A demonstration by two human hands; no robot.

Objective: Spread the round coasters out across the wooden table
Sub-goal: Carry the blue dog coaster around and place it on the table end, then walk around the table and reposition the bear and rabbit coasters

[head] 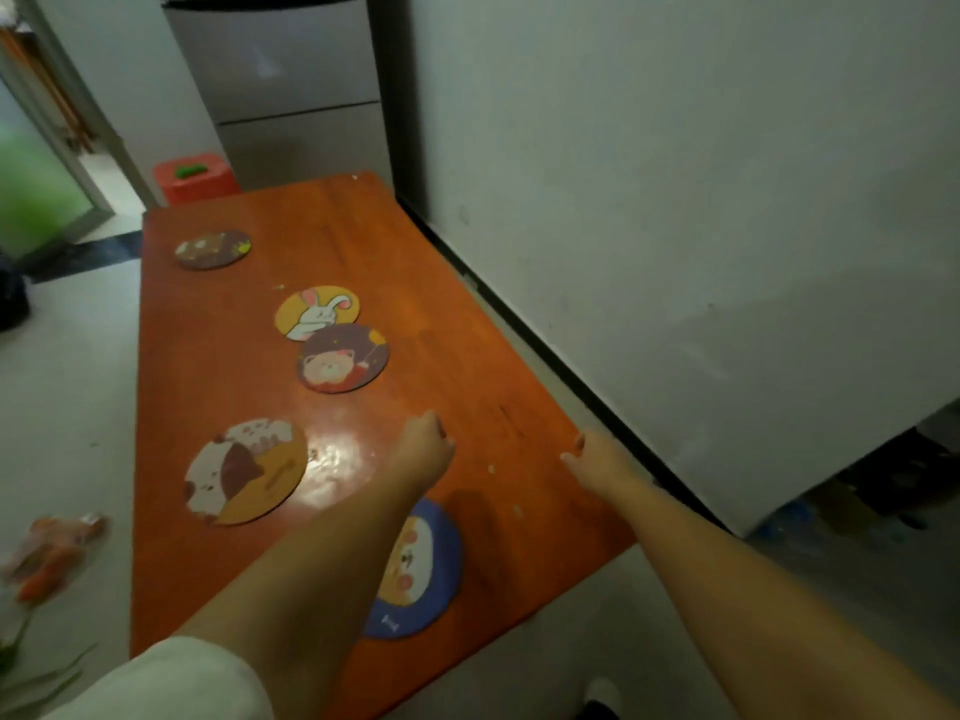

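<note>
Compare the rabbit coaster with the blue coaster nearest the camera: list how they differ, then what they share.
The rabbit coaster has a yellow background; the blue coaster has a blue one. The rabbit coaster shows almost whole, its near edge meeting the bear coaster; the blue coaster is partly hidden by the left forearm. The rabbit coaster lies mid-table, the blue coaster near the front edge. Both are round, flat and cartoon-printed.

Left hand point(425, 443) loosely fisted, empty; right hand point(597, 456) curled, empty.

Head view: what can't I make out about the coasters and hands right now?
- Blue coaster: its left part is hidden under the left forearm.
- Left hand: fingers curled away from the camera; holding anything or not, unclear.
- Right hand: fingertips blurred at the table edge; contact uncertain.
- Far brown coaster: design too small and blurred.
</note>
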